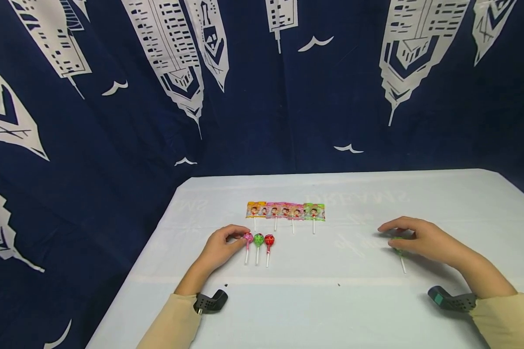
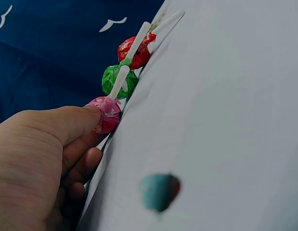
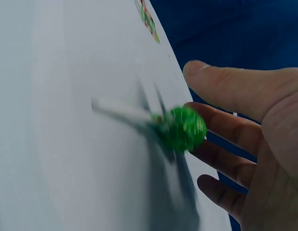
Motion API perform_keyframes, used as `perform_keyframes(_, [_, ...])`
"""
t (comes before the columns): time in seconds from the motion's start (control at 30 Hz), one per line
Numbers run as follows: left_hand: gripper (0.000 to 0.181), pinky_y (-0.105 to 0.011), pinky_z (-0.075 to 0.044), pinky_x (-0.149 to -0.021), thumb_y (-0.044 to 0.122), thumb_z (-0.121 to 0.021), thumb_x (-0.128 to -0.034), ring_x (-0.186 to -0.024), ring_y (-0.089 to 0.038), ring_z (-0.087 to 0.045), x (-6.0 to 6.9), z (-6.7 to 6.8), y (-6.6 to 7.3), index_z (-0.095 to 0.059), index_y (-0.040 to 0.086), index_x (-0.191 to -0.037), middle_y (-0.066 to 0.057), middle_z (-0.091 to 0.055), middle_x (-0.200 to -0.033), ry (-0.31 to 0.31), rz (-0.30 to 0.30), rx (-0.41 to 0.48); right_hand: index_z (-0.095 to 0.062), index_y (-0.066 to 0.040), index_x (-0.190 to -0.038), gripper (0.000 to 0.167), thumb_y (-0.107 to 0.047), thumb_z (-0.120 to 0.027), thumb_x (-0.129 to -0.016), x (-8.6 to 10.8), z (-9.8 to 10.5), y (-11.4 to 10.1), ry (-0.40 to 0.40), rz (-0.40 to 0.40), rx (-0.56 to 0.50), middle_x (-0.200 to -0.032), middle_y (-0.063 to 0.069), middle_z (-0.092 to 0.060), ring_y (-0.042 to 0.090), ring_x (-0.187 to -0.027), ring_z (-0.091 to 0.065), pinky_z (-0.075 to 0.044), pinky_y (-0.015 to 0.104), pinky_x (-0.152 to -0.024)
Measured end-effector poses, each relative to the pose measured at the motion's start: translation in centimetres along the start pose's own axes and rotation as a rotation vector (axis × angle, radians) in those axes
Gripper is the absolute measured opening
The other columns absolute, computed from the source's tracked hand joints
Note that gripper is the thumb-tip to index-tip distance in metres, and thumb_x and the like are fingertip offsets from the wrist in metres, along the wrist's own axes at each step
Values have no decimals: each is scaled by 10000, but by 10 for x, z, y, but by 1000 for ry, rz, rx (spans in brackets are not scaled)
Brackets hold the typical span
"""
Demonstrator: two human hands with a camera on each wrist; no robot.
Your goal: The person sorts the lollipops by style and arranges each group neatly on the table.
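Observation:
My left hand (image 1: 220, 247) is at the left end of a short row of round lollipops, its thumb and fingers pinching the pink lollipop (image 2: 108, 114) by its wrapped head. Beside that lie a green lollipop (image 1: 258, 240) and a red lollipop (image 1: 269, 240), sticks toward me. Far to the right, my right hand (image 1: 432, 242) is around another green lollipop (image 3: 185, 129). In the right wrist view its thumb stands apart from the candy, and the loosely bent fingers are behind it. That lollipop's white stick looks blurred there.
Behind the round lollipops lies a row of flat-packed lollipops: an orange pack (image 1: 256, 210), two pink ones (image 1: 276, 210) and a green pack (image 1: 314, 212). They lie on a white-covered table (image 1: 323, 310). A dark blue printed curtain (image 1: 253, 121) hangs behind it.

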State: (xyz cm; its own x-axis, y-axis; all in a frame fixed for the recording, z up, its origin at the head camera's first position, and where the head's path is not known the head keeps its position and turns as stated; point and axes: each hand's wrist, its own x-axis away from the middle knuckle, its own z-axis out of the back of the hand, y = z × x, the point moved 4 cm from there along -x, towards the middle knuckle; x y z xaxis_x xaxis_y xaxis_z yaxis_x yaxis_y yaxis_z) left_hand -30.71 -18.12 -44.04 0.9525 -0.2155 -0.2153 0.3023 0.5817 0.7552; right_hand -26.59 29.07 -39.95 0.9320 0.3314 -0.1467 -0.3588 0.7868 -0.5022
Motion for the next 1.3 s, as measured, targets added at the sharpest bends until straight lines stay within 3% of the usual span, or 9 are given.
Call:
perform_keyframes(0.13, [212,-374,-498,-943,132,-743,-890,-954,-123,-631,0,0,0,-752,198,-1092,33,-727,-1014,-2,4,4,-697,-219,-1205,330,-277,-760,-885,3,0,11,-29,1,-37,-1188,28,-701,-75,-911,-552,-494,206,-742])
perform_keyframes(0.4, [214,-378,-501,-940,132,-742,-888,-949,-122,-626,0,1,0,-753,195,-1092,35,-723,-1009,3,2,0,-688,-194,-1233,339,-252,-740,-904,6,-1,22,-37,28,-103,-1221,-6,-695,-90,-973,-583,-497,153,-780])
perform_keyframes(0.63, [211,-369,-491,-938,137,-744,-889,-951,-124,-629,0,1,-1,-753,198,-1092,35,-727,-1006,-1,3,17,-702,-211,-1209,307,-259,-734,-908,8,-3,29,-29,3,-122,-1164,-48,-712,-100,-973,-598,-502,148,-772])
perform_keyframes(0.97, [209,-386,-497,-944,143,-746,-888,-954,-128,-630,0,1,-1,-754,210,-1086,47,-729,-995,1,3,5,-717,-216,-1173,262,-250,-728,-913,8,-6,31,-17,7,-119,-1127,-54,-722,-144,-977,-565,-498,150,-763])
perform_keyframes(1.3, [210,-378,-497,-928,144,-743,-889,-942,-124,-620,1,1,0,-752,208,-1088,43,-720,-985,7,18,1,-717,-202,-1174,264,-242,-728,-913,6,-7,30,-19,13,-134,-1106,-74,-721,-107,-941,-583,-494,153,-746])
